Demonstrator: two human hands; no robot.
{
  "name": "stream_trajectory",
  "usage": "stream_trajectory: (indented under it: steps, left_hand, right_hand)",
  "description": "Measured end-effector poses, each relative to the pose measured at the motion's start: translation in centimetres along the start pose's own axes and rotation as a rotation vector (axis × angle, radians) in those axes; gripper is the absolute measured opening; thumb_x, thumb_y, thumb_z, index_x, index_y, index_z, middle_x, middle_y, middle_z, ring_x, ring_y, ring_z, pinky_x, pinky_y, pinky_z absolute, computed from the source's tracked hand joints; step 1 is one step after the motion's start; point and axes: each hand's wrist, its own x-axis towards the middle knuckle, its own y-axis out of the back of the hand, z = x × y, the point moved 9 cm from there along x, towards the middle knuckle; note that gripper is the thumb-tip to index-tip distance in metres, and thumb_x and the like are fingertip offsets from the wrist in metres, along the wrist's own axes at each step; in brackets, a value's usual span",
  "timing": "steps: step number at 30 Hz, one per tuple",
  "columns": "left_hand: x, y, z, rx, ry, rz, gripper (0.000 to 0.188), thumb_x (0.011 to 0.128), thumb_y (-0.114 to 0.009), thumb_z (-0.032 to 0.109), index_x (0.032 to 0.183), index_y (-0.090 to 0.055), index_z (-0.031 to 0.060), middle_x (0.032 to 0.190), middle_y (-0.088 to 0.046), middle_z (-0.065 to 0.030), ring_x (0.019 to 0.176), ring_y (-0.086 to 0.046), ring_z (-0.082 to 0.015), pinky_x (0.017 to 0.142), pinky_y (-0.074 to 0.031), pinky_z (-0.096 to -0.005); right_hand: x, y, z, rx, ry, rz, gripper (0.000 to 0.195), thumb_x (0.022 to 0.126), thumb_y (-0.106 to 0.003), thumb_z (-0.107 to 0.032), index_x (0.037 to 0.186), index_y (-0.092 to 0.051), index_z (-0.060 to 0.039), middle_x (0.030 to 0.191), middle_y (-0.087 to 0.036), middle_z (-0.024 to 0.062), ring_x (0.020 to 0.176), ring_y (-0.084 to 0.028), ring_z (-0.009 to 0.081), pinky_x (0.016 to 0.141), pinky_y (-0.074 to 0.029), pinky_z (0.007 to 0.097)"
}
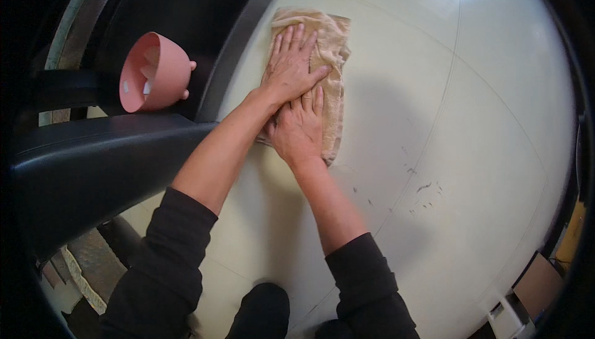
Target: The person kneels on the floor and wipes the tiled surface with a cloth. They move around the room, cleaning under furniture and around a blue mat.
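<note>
A tan cloth towel (332, 44) lies spread on the pale tiled floor (381, 130). Flat on its upper part rests my left hand (290, 67), fingers apart and pointing away from me. My right hand (300, 127) lies lower on the same cloth, close to my left wrist, its fingers extended and partly hidden beneath the left hand and wrist. Both palms face down, and neither hand's fingers are curled around the cloth. The fabric is wrinkled along its far and right edges.
Left of the cloth, a pink bowl-like container (174, 74) with small knobs stands tilted against black furniture. A black padded armrest (107, 144) extends beside my left forearm. Dark marks (424, 187) dot the floor at right. A brown box-like object (538, 285) is at lower right.
</note>
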Motion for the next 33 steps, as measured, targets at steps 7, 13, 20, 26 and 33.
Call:
stream_trajectory:
  steps: [7, 13, 20, 26, 33]
  left_hand:
    - [-1.8, -1.5, 8.4, -0.023, -0.281, -0.094, 0.086, 0.094, -0.065, 0.052, 0.159, -0.036, 0.0037, 0.167, -0.027, -0.0270, 0.157, -0.020, -0.0450, 0.130, -0.013, -0.0527]
    - [-6.1, -2.5, 15.6, -0.042, -0.386, -0.213, 0.087, 0.095, -0.063, 0.054, 0.162, -0.034, 0.0062, 0.168, -0.028, -0.0229, 0.157, -0.020, -0.0419, 0.130, -0.012, -0.0543]
    - [-12.0, -3.4, 24.8, -0.211, -0.460, -0.353, 0.092, 0.092, -0.066, 0.053, 0.162, -0.032, 0.0048, 0.168, -0.028, -0.0229, 0.158, -0.019, -0.0403, 0.131, -0.009, -0.0541]
    - [-15.0, -5.5, 27.6, -0.249, -0.384, -0.450, 0.093, 0.092, -0.067, 0.051, 0.163, -0.029, 0.0057, 0.171, -0.021, -0.0217, 0.160, -0.013, -0.0388, 0.131, -0.006, -0.0539]
    - [-16.7, -7.4, 27.6, -0.287, -0.383, -0.525, 0.096, 0.090, -0.069, 0.052, 0.164, -0.028, 0.0053, 0.171, -0.018, -0.0217, 0.160, -0.012, -0.0412, 0.130, -0.008, -0.0559]
  right_hand:
    - [-4.9, 0.7, 1.5, -0.021, -0.223, -0.007, 0.079, 0.097, -0.059, -0.041, 0.160, -0.035, 0.0010, 0.163, -0.035, 0.0249, 0.155, -0.021, 0.0471, 0.128, -0.008, 0.0622]
    - [-12.0, 1.9, 3.2, 0.041, -0.328, 0.093, 0.089, 0.093, -0.063, -0.045, 0.163, -0.027, -0.0061, 0.166, -0.026, 0.0233, 0.156, -0.014, 0.0487, 0.127, -0.008, 0.0631]
    - [-20.8, 6.2, 5.1, -0.083, -0.479, 0.088, 0.092, 0.097, -0.065, -0.040, 0.165, -0.015, -0.0034, 0.170, -0.017, 0.0239, 0.157, -0.013, 0.0435, 0.127, -0.012, 0.0536]
    - [-25.6, 5.7, 7.4, -0.009, -0.518, 0.064, 0.089, 0.096, -0.065, -0.039, 0.164, -0.020, -0.0022, 0.168, -0.025, 0.0220, 0.156, -0.018, 0.0410, 0.125, -0.016, 0.0541]
    - [-26.3, 6.0, 7.8, -0.183, -0.559, -0.123, 0.078, 0.100, -0.057, -0.041, 0.163, -0.029, -0.0057, 0.168, -0.030, 0.0166, 0.156, -0.023, 0.0362, 0.126, -0.016, 0.0523]
